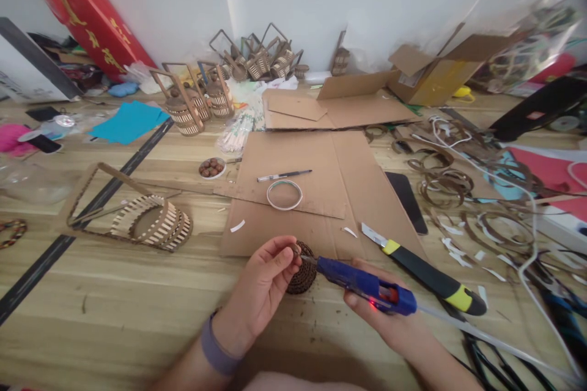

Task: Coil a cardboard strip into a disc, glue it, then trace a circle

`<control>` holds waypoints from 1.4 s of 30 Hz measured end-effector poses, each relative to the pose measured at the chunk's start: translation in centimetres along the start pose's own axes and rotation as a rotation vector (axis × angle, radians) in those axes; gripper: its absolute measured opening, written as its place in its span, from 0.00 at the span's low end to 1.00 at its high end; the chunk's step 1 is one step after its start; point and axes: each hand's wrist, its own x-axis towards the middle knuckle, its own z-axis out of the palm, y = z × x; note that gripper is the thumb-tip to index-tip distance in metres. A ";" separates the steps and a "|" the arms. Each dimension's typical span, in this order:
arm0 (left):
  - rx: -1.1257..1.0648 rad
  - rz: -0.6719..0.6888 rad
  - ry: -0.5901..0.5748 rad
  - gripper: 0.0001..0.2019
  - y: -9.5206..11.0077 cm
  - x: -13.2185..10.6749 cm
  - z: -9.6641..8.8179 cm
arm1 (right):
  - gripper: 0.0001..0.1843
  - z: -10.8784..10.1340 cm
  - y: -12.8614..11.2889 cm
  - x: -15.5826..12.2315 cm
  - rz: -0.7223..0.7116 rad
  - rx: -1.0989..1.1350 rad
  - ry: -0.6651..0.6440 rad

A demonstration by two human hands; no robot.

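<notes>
My left hand point(263, 287) pinches a small brown piece point(295, 248) between thumb and fingertips; its exact kind is hard to make out. My right hand point(380, 317) is wrapped round a blue hot glue gun point(358, 281), with a red light on its side and a clear glue stick point(454, 321) out of its back. The gun's nozzle points left, at or very close to the brown piece. Just beneath lies a dark brown coiled disc point(300, 281), partly hidden by the hand and nozzle. A yellow and black utility knife point(426, 275) lies right of the gun.
Cardboard sheets point(312, 153) bear a pen point(284, 176) and a white ring point(284, 195). A small woven basket point(156, 220) lies at left, near a dish of brown beads point(212, 168). Finished baskets point(261, 61) stand behind. Brown strip coils point(440, 186) and a white cord point(534, 226) lie right.
</notes>
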 end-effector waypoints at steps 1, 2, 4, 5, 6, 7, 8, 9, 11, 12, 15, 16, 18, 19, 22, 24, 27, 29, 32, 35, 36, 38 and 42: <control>0.000 -0.005 0.004 0.17 0.0 0.0 0.0 | 0.20 0.0 0.0 0.0 -0.009 -0.012 0.000; -0.001 -0.010 0.008 0.18 0.0 0.0 0.0 | 0.20 0.0 0.0 0.0 -0.017 -0.029 0.004; -0.003 -0.016 0.014 0.18 0.0 0.0 0.1 | 0.20 -0.1 0.0 0.1 -0.031 -0.063 0.006; -0.003 -0.017 0.014 0.18 0.0 0.0 0.1 | 0.20 -0.1 0.0 0.1 -0.040 -0.077 0.007; -0.001 -0.016 0.012 0.18 0.0 0.0 0.2 | 0.19 -0.1 0.0 0.2 -0.048 -0.086 0.011; 0.004 -0.016 0.011 0.17 0.0 0.0 0.2 | 0.19 -0.1 0.0 0.2 -0.059 -0.092 0.012; 0.009 -0.016 0.010 0.16 0.0 0.0 0.1 | 0.19 -0.1 0.0 0.2 -0.072 -0.095 0.014; 0.013 -0.015 0.010 0.16 0.0 0.0 0.1 | 0.18 -0.1 0.0 0.2 -0.082 -0.098 0.010; 0.018 -0.016 0.011 0.15 0.0 0.0 0.0 | 0.18 0.0 -0.1 0.2 -0.090 -0.102 0.000; 0.020 -0.017 0.010 0.16 0.0 0.0 0.0 | 0.18 0.0 -0.2 0.2 -0.091 -0.104 -0.003; 0.026 -0.014 0.008 0.15 -0.1 0.0 -0.2 | 0.19 -0.1 -0.4 0.3 -0.094 -0.116 -0.010; 0.030 -0.014 0.009 0.15 -0.1 0.0 -0.2 | 0.19 -0.1 -0.5 0.3 -0.097 -0.120 -0.014; 0.034 -0.013 0.012 0.15 -0.1 0.0 -0.2 | 0.19 -0.1 -0.6 0.4 -0.100 -0.123 -0.014; 0.034 -0.014 0.012 0.15 -0.1 0.0 -0.2 | 0.20 -0.1 -0.6 0.4 -0.104 -0.122 -0.009; 0.028 -0.016 0.012 0.15 -0.1 0.0 -0.1 | 0.21 -0.1 -0.6 0.3 -0.103 -0.124 -0.007; 0.027 -0.014 0.007 0.16 -0.1 0.0 -0.1 | 0.21 -0.1 -0.5 0.3 -0.099 -0.119 -0.008; 0.028 -0.013 -0.002 0.18 -0.1 0.0 -0.1 | 0.21 -0.1 -0.5 0.3 -0.106 -0.109 0.020; 0.034 -0.017 -0.001 0.18 -0.1 0.0 -0.1 | 0.20 0.0 -0.4 0.3 -0.098 -0.116 0.014; 0.063 -0.012 0.009 0.15 -0.1 0.0 -0.2 | 0.21 0.0 -0.3 0.2 -0.100 -0.118 0.017; 0.084 -0.002 0.016 0.13 -0.2 -0.1 -0.2 | 0.21 0.0 -0.1 0.2 -0.104 -0.115 0.040; 0.082 -0.004 0.017 0.13 -0.1 -0.1 -0.1 | 0.20 -0.1 -0.2 0.2 -0.099 -0.118 0.036; 0.063 -0.014 0.023 0.15 -0.1 -0.1 0.0 | 0.20 -0.1 -0.3 0.3 -0.086 -0.129 0.020; 0.024 -0.029 0.034 0.17 -0.1 -0.2 0.2 | 0.20 -0.2 -0.8 0.5 -0.088 -0.137 0.035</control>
